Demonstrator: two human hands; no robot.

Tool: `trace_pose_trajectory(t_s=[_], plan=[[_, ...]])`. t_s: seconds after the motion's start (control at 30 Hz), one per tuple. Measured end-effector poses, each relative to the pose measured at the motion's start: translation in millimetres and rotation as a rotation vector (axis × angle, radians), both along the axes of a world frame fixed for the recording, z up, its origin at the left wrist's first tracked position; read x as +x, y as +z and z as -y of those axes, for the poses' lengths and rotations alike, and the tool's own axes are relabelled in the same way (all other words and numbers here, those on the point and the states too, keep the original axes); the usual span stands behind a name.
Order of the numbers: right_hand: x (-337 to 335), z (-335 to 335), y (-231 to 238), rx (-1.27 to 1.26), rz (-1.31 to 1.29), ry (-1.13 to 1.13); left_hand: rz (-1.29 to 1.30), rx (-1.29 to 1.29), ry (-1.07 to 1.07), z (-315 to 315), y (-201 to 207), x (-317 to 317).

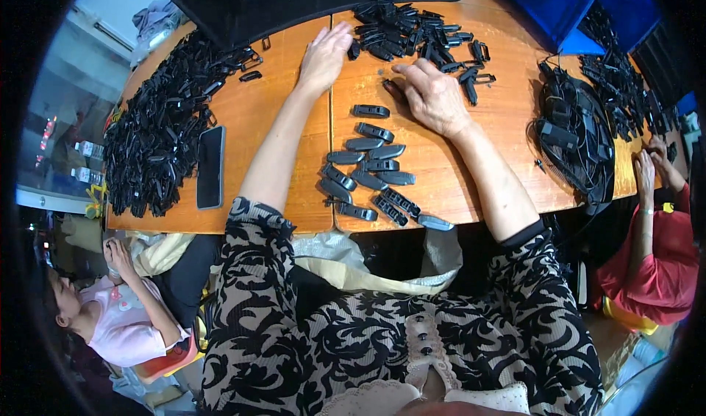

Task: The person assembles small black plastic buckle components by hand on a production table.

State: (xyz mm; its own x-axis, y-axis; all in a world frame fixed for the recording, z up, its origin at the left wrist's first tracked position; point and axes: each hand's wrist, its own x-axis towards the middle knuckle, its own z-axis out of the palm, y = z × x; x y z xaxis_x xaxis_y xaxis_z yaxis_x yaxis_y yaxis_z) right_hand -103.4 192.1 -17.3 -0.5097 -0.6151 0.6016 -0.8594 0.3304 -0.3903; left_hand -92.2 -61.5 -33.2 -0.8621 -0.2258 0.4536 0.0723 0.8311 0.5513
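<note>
Tabletop (515, 126) nr R hand (435, 96) was brightly lit; soft shadow was cast beside R forearm (498, 188); well away, straight edges were bent, pic corners blacked out.

Smooth plastic-looking parts (387, 152), glossy wood-like tabletop (298, 162), smooth glassy phone (210, 167), ribbed matt cloth sleeve (257, 298).

Left of the left hand (324, 57), a strip of bare tabletop (279, 78) leaves sideways room as far as a large heap of black plastic pieces (165, 122), with a smartphone (211, 167) at its near right edge. Ahead of that hand, a black bin (287, 12) walls off the way. Beyond the right hand (434, 100), a smaller black heap (401, 30) blocks passage (strays spill to its right). Rightward, bare wood runs to a black bag (577, 133). Nearer than both hands, scattered pieces (365, 144) leave narrow gaps between the forearms.
</note>
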Motion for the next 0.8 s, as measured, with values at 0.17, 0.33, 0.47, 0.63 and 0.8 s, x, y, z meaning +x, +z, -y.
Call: trace_pose_trajectory(t_s=[0.17, 0.33, 0.47, 0.63, 0.8], plan=[[7, 4, 3, 0.103, -0.071, 0.066, -0.251, 0.148, 0.089, 6, 5, 47], [7, -1, 3, 0.133, -0.124, 0.076, -0.098, -0.31, 0.035, -19, 9, 54], [11, 0, 7, 0.178, -0.102, 0.096, -0.054, -0.266, -0.033, -14, 8, 57], [8, -3, 6, 0.178, -0.102, 0.124, -0.007, -0.007, -0.083, -19, 18, 71], [3, -11, 13, 0.323, -0.05, 0.137, 0.034, -0.283, -0.18, -37, 33, 94]])
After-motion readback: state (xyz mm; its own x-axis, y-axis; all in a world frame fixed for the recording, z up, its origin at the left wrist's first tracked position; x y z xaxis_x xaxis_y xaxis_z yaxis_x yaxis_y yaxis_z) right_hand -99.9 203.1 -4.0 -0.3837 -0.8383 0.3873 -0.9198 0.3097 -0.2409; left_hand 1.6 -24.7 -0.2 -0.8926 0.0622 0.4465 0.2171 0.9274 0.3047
